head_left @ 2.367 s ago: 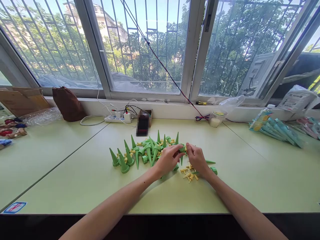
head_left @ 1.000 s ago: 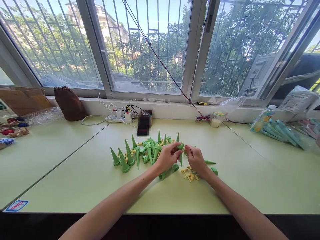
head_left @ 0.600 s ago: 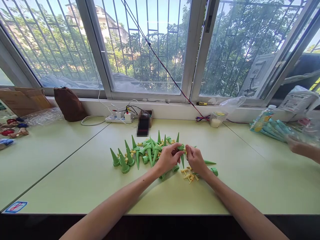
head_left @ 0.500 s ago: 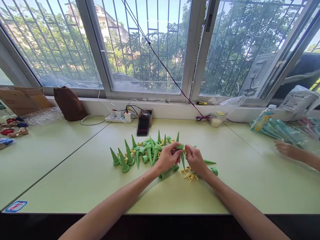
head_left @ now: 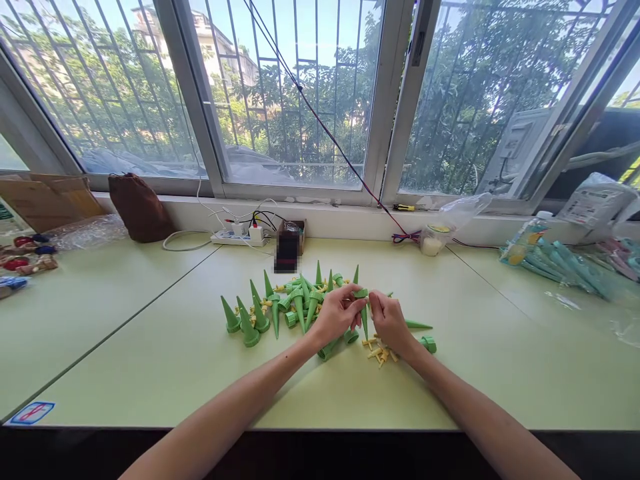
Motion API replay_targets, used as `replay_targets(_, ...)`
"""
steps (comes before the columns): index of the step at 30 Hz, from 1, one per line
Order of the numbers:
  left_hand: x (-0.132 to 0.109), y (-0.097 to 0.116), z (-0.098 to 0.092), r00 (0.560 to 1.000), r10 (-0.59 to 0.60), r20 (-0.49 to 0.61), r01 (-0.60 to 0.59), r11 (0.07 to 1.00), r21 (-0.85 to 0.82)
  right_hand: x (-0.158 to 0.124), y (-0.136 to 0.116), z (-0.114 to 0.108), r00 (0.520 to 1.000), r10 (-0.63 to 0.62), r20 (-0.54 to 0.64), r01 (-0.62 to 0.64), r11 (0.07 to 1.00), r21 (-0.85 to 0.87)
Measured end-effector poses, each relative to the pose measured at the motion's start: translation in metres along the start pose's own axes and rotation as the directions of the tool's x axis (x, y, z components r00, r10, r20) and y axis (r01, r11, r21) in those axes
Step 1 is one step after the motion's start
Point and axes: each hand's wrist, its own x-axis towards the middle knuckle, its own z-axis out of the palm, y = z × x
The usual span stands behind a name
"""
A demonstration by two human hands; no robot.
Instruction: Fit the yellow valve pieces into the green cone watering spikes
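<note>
My left hand point(head_left: 336, 312) is closed round the capped upper end of a green plastic spike point(head_left: 365, 324), whose tip points down. Close beside it, my right hand point(head_left: 391, 321) is pinched near the spike's cap; whatever sits between its fingertips is too small and hidden to name. Below both hands lies a small heap of yellow T-shaped pieces point(head_left: 383, 355). Left of and behind my left hand spreads a pile of green spikes point(head_left: 299, 308) and caps mixed with yellow bits. Several green cones point(head_left: 249, 331) stand at the pile's left side. A loose green cap point(head_left: 429, 344) rests by my right wrist.
Along the window sill stand a brown bag point(head_left: 137, 208), a power strip point(head_left: 235, 237), a small box point(head_left: 299, 230) and a plastic tub point(head_left: 433, 241). At the right are a bottle point(head_left: 527, 237) and teal pieces point(head_left: 570, 263) in plastic wrap.
Another person's hand at the right has gone out of view. My own two hands stay almost still at the green spike, with only slight finger movement.
</note>
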Motion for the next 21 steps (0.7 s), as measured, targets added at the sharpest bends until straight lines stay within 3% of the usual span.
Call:
replay_targets(16, 0.003, -0.003, -0.003, 0.998, -0.063, 0.017, 0.063, 0.998, 0.010, 0.005, -0.001, -0.008, 0.997, 0.015, 0.073, -0.013, 1.000, -0.023)
replay_targets(21, -0.001, 0.001, -0.002, 0.998, 0.006, -0.065, 0.007, 0.980, 0.200, 0.010, -0.002, -0.016, 0.999, 0.003, 0.055, 0.001, 0.997, -0.073)
